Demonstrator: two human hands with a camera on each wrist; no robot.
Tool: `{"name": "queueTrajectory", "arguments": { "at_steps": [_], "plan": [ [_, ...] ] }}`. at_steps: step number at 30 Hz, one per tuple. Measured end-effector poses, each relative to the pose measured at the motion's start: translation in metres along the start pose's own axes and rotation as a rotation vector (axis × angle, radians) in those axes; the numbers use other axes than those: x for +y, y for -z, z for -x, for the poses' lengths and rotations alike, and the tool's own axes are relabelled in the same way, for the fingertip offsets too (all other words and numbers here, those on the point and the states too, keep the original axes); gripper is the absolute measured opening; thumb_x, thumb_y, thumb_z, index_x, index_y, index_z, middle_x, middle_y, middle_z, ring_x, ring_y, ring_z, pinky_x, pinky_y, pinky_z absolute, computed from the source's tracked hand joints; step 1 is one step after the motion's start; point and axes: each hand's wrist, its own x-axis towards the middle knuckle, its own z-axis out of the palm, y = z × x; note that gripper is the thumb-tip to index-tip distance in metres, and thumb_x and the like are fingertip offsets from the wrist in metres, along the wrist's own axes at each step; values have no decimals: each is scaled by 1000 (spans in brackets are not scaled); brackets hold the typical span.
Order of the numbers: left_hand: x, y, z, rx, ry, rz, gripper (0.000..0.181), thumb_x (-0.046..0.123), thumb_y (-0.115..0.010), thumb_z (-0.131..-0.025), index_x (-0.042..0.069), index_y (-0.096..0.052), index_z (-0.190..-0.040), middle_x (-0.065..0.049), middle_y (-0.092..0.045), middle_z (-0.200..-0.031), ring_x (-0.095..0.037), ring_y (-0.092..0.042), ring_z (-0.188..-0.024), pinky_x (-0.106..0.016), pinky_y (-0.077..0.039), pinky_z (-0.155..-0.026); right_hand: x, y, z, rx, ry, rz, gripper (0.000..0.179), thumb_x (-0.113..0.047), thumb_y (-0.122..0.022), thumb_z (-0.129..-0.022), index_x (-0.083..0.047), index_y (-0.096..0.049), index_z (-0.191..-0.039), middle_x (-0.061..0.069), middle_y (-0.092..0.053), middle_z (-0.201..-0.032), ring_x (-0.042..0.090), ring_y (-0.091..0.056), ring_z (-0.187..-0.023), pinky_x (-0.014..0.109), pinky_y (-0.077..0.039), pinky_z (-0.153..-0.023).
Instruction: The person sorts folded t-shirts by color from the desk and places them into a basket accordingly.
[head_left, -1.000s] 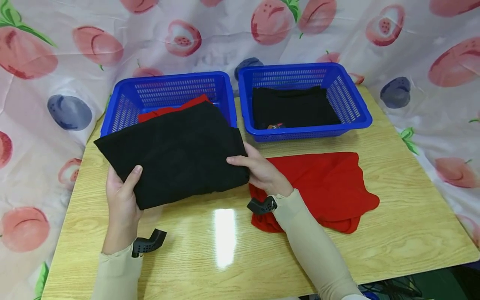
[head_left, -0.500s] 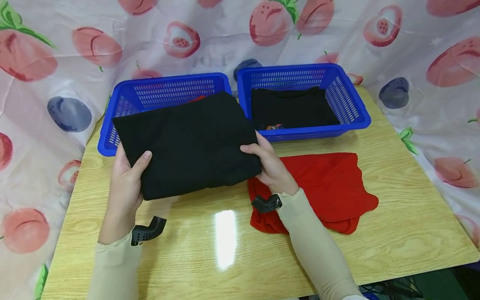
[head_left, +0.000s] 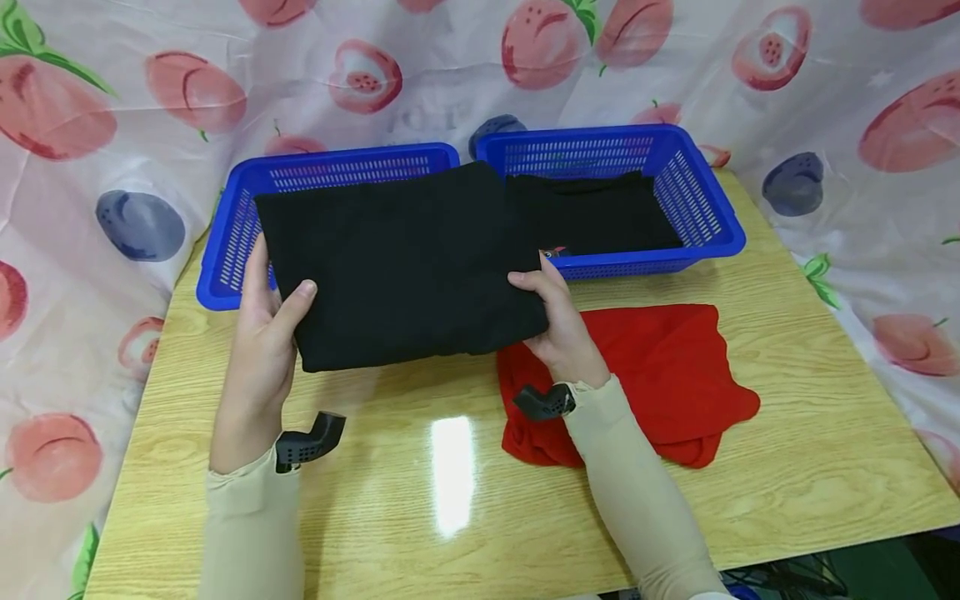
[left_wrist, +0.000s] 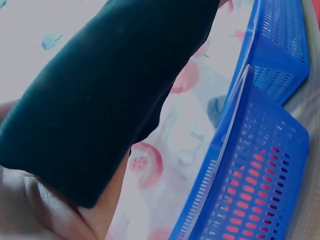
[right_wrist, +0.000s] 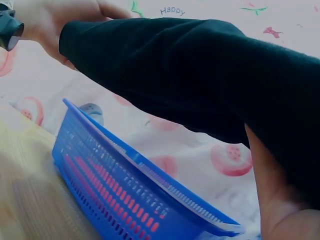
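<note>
A folded black garment (head_left: 405,267) is held up between both hands, tilted and spread flat toward the head camera. At its left edge, the left hand (head_left: 258,358) grips it with the thumb on top and the fingers behind. The right hand (head_left: 562,321) pinches the opposite edge in the same way. Behind the garment, the left blue basket (head_left: 212,279) is partly covered; red cloth (left_wrist: 247,200) shows through its slots in the left wrist view. A black folded cloth (head_left: 600,217) with a small coloured print lies in the right blue basket (head_left: 723,237).
A red garment (head_left: 652,375) lies on the wooden table (head_left: 390,533), right of the middle and partly under the right forearm. A fruit-printed curtain (head_left: 442,75) hangs behind the baskets. Dark cables (head_left: 787,575) show past the table's front right edge.
Both hands have moved the black garment to the right and farther back. It now hides the red cloth in the left basket and overlaps the right basket's near left corner.
</note>
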Motion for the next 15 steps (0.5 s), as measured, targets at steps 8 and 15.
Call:
{"name": "queueTrajectory", "arguments": {
  "at_steps": [8, 15],
  "plan": [
    [-3, -24, -6, 2, -38, -27, 67, -4, -43, -90, 23, -14, -144, 2, -15, -147, -27, -39, -122, -32, -42, -89, -17, 11, 4, 0, 71, -75, 31, -5, -50, -89, -10, -47, -120, 8, -57, -99, 21, -61, -72, 31, -52, -61],
    [-5, -46, -12, 16, -51, -152, 63, -2, -48, -87, 13, -22, -142, 4, -13, -147, -12, -10, -133, -37, -16, -107, -31, 20, 5, -35, 125, -111, 24, -3, -47, -90, -5, -47, -114, 11, -56, -99, 24, -60, -74, 33, -51, -61]
  ]
}}
